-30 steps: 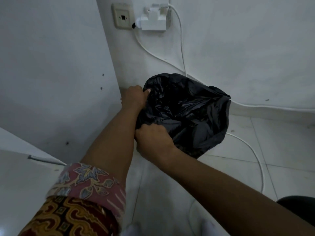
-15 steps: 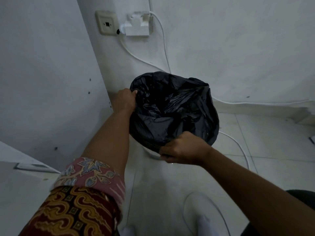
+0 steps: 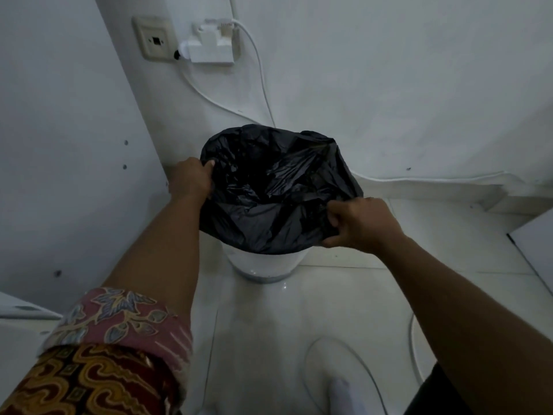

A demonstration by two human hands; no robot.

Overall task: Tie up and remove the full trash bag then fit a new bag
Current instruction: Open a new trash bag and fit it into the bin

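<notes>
A black trash bag [image 3: 275, 190] lines a small white bin [image 3: 263, 265] that stands on the floor in the corner. The bag's mouth is spread wide and folded over the bin's rim, hiding most of the bin. My left hand [image 3: 191, 179] grips the bag's edge at the left rim, thumb over the plastic. My right hand [image 3: 359, 224] pinches the bag's edge at the near right rim. The inside of the bag is dark and crumpled; I cannot see any contents.
A wall socket [image 3: 154, 41] with a white plug adapter [image 3: 211, 44] sits above the bin, and white cables [image 3: 260, 70] run down the wall and across the tiled floor [image 3: 449, 265]. White walls close in at left and behind. A white foot [image 3: 339, 395] shows at the bottom.
My right hand has moved along the rim from the near left to the near right, spreading the bag over the bin. The left hand stays on the left rim.
</notes>
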